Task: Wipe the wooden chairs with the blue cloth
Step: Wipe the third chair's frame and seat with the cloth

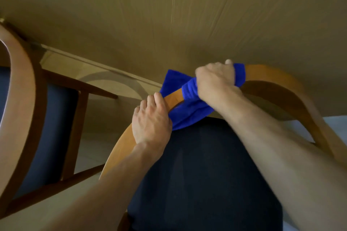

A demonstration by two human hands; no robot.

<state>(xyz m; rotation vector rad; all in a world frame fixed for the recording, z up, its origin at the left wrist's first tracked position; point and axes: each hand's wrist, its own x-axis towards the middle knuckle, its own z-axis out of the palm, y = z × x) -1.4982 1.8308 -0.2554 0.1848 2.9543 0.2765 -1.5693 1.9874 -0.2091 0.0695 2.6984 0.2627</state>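
Nearest to me, my two bare forearms reach up from the bottom of the view over the dark padded back of the wooden chair [277, 75] I am working on. My left hand [150, 120] is closed around the left side of that chair's curved top rail, fingers wrapped over the wood, holding nothing else. Just beyond it, touching the rail beside my left fingers, is the blue cloth [187, 107]. It is wrapped around the top of the rail, with loose folds hanging below onto the dark padding and another flap sticking out behind the rail. My right hand [216, 78] is clenched over the cloth at the crown of the arch, gripping cloth and rail together; one fingertip shows past the far side. To the right of that hand the bare rail curves down toward the right edge of the view.

Further off on the left stands a second chair [28, 88] of darker wood, with a curved back frame, blue upholstery and straight rungs. Past both chairs lies the desk [150, 15], a wide tan surface with fine straight lines; its near edge runs diagonally from the left down to the cloth.
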